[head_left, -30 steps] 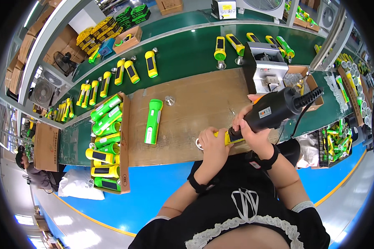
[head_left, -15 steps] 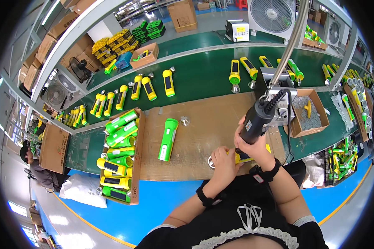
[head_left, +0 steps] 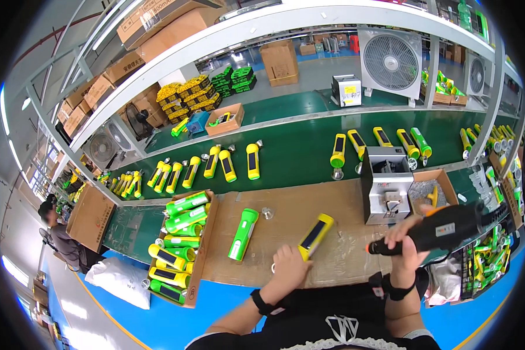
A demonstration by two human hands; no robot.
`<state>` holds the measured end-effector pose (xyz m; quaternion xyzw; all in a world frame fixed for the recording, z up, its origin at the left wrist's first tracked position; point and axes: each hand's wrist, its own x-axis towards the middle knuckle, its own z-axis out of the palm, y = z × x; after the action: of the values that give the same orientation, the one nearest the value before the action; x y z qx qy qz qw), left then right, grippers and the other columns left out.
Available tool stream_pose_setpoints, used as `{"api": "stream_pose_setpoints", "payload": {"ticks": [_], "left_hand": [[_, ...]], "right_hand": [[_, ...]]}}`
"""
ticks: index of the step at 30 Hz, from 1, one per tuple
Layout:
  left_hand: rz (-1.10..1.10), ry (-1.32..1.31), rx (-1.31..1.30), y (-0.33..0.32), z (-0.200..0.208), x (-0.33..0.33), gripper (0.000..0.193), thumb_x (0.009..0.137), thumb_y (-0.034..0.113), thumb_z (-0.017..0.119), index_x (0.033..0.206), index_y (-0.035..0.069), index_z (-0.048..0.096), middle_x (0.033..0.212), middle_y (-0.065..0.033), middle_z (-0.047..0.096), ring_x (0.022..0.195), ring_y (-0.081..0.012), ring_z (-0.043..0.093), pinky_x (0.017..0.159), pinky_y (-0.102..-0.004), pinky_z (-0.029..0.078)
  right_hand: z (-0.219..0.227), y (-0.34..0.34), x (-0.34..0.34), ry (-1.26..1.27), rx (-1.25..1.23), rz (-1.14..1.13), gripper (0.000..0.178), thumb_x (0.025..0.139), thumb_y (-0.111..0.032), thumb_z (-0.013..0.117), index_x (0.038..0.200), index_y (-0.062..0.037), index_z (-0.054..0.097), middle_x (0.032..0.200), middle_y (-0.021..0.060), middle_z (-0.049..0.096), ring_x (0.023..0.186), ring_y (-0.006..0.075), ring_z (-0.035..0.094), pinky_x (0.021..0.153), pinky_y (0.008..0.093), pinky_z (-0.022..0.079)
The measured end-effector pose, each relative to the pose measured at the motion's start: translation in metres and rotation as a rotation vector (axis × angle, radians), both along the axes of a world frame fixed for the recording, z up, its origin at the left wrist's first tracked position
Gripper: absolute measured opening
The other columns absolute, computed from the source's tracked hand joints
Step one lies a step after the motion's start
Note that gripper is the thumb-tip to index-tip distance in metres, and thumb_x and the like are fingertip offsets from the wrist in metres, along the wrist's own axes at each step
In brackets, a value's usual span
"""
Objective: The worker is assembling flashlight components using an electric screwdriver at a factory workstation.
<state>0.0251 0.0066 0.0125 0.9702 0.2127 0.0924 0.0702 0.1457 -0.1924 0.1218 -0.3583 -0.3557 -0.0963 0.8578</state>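
Note:
My left hand is closed around the near end of a yellow flashlight with a dark panel along its body. The flashlight lies tilted on the cardboard sheet, its far end pointing away and to the right. In my right hand is a black electric screwdriver, held nearly level with its orange-ringed tip toward the left, apart from the flashlight. A green flashlight lies farther left on the cardboard, beside a small shiny reflector.
At the left stands a cardboard box of green and yellow flashlights. A metal box-shaped machine stands behind the screwdriver, beside a carton of small grey parts. Several flashlights line the green belt. A person sits at far left.
My right hand has swung the screwdriver off the flashlight to the right, tipping it from upright to level. My left hand has moved left, turning the flashlight's far end away. The view has shifted.

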Motion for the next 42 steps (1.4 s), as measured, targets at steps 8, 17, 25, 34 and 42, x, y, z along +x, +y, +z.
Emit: {"api": "stream_pose_setpoints", "payload": {"ticks": [8,17,25,34,42], "left_hand": [[0.251,-0.214,-0.052,0.087,0.009,0.219,0.083,0.073,0.057,0.065,0.126,-0.002,0.040,0.108,-0.0218,0.053,0.101,-0.0353,0.055,0.081,-0.0463,0.044],[0.383,0.154,0.029,0.121,0.035,0.102,0.052,0.079,0.041,0.059,0.123,0.013,0.051,0.127,-0.0277,0.043,0.120,-0.0430,0.040,0.093,-0.0628,0.029],[0.252,0.140,-0.182,0.115,0.036,-0.014,0.066,0.086,0.026,0.057,0.143,0.022,0.024,0.086,-0.0297,0.061,0.080,-0.0474,0.059,0.067,-0.0508,0.047],[0.002,0.032,-0.743,0.024,0.016,-0.010,0.052,0.084,0.028,0.061,0.127,0.005,0.044,0.072,-0.0206,0.064,0.064,-0.0347,0.064,0.058,-0.0410,0.051],[-0.123,-0.039,-0.120,-0.038,0.027,0.014,0.046,0.062,0.039,0.078,0.093,0.006,0.066,0.078,-0.0132,0.063,0.072,-0.0287,0.062,0.062,-0.0367,0.049]], "right_hand": [[-0.019,-0.022,-0.010,0.097,-0.189,-0.130,0.061,0.079,-0.007,0.065,0.126,0.0004,0.027,0.073,0.0081,0.050,0.055,0.0147,0.050,0.056,0.0274,0.046],[-0.040,-0.050,0.035,0.060,-0.253,-0.408,0.061,0.081,-0.011,0.065,0.128,0.0010,0.027,0.071,0.0073,0.050,0.053,0.0144,0.049,0.055,0.0280,0.045],[-0.024,-0.028,0.100,-0.044,-0.062,-0.442,0.058,0.082,-0.004,0.060,0.129,0.0064,0.027,0.074,0.0083,0.055,0.062,0.0152,0.056,0.061,0.0275,0.047],[-0.031,-0.009,0.108,0.034,-0.286,-0.523,0.040,0.072,0.001,0.068,0.108,0.0021,0.049,0.077,0.0011,0.057,0.066,0.0069,0.054,0.064,0.0228,0.045],[-0.014,-0.007,0.078,0.142,-0.314,-0.287,0.046,0.077,0.000,0.059,0.120,0.0010,0.042,0.068,0.0045,0.053,0.053,0.0127,0.053,0.052,0.0264,0.045]]}}
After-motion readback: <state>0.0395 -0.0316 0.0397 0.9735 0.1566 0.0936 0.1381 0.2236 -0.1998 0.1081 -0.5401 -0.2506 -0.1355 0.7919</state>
